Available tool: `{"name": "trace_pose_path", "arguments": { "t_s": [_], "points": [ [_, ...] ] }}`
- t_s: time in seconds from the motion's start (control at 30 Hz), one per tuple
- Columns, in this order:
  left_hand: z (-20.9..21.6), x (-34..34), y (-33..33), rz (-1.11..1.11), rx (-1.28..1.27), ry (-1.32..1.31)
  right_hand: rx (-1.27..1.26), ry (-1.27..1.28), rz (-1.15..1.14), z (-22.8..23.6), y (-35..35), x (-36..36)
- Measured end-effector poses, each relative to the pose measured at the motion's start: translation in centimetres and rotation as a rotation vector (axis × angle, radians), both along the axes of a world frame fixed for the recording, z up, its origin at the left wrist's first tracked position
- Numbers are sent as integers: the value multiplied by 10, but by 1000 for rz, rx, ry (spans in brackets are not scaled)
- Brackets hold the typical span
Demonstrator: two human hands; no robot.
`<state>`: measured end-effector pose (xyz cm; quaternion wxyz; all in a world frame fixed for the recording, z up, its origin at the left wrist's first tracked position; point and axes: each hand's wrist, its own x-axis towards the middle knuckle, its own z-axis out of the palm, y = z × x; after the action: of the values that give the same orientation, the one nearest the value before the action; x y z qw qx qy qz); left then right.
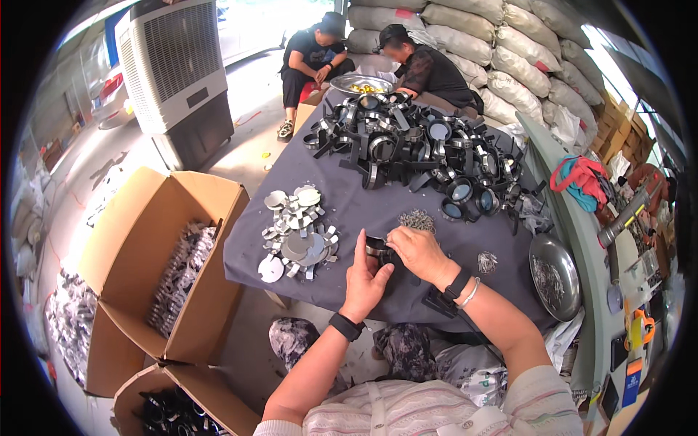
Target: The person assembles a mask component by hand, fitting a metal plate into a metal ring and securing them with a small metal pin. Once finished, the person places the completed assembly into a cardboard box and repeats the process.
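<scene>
My left hand (363, 285) holds a black round ring-shaped part (376, 244) against its fingers, thumb below and fingers straight up along its side. My right hand (420, 251) is closed in a pinch at the part's right edge; whatever lies between its fingertips is too small or hidden to name. Just beyond the right hand is a small heap of thin metal pieces (417, 220). Another little pile of metal pins (487, 262) lies to its right. Left of my hands, flat silver discs and tabbed plates (299, 243) are heaped on the dark cloth.
Many black ring-shaped parts (392, 138) cover the far half of the table (349, 207). A steel tray (554, 280) sits at the right edge. Cardboard boxes (123, 269) stand at the left, near an air cooler (178, 80). Two people sit beyond the table, before stacked sacks (520, 58).
</scene>
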<state>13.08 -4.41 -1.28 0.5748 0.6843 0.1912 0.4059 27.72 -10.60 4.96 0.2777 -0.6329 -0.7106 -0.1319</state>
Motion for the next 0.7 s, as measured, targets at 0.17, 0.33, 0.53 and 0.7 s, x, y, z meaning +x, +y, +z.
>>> {"name": "trace_pose_path", "arguments": {
  "t_s": [0.17,0.33,0.53,0.7],
  "points": [
    [-4,3,2,-15,59,15,16,-90,70,-12,-2,3],
    [-13,8,2,2,14,-61,42,-115,104,-14,-2,3],
    [-12,7,3,-13,-8,-46,-1,-198,149,-5,0,1],
    [-10,5,4,-33,-41,-22,-61,-239,143,-2,-1,-2]
  ]
}}
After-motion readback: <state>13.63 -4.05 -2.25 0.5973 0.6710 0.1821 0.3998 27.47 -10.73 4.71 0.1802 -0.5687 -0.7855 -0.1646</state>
